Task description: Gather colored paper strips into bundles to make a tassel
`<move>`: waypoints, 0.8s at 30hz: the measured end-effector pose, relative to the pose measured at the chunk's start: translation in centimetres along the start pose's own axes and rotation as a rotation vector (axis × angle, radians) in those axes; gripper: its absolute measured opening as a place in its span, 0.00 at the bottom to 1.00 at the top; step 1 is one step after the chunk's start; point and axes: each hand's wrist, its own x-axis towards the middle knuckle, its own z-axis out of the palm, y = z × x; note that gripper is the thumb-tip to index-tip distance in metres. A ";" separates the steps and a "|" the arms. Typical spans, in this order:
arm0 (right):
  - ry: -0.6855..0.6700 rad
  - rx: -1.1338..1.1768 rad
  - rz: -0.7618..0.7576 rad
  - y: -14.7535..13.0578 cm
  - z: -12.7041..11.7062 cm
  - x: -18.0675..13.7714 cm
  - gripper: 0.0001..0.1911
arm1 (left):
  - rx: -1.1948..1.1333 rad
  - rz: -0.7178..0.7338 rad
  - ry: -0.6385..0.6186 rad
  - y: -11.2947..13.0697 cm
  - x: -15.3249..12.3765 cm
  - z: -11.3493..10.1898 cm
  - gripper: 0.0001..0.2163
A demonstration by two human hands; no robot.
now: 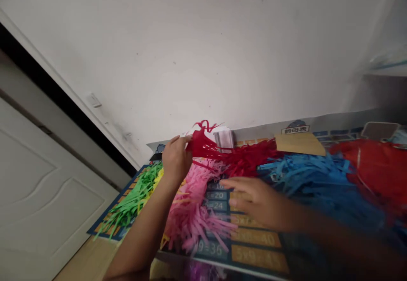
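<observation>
My left hand [176, 158] is closed on one end of a red fringed paper streamer [205, 146] and holds it up near the wall. Its cut strips trail right into a heap of red strips [249, 158] on the table. My right hand [259, 200] hovers below that heap, blurred, with its fingers stretched out and nothing visible in them. Pink fringed streamers [193, 221] lie between my arms. Yellow strips [158, 179] and green fringed streamers [135, 200] lie left of the pink ones. Blue fringed streamers [313, 172] spread out beyond my right hand.
A multiplication chart [259, 253] covers the table. Near the wall [203, 60] lie a tan sheet [300, 144] and a white packet [224, 139]. A red bag-like bundle [380, 164] sits at the right. Purple shiny material [203, 271] shows below the front edge. A white door [41, 187] stands left.
</observation>
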 end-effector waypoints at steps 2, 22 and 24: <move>0.014 0.079 -0.066 -2.4 3.6 -0.5 0.31 | 0.033 0.224 0.025 1.5 -1.5 -1.6 0.12; 0.061 0.063 -0.097 -6.5 11.7 0.7 0.37 | 0.263 -0.135 0.058 -1.7 -1.9 -7.9 0.09; 0.109 0.133 -0.113 -5.9 12.5 -0.1 0.38 | 0.228 0.041 -0.042 0.0 -2.9 -6.7 0.10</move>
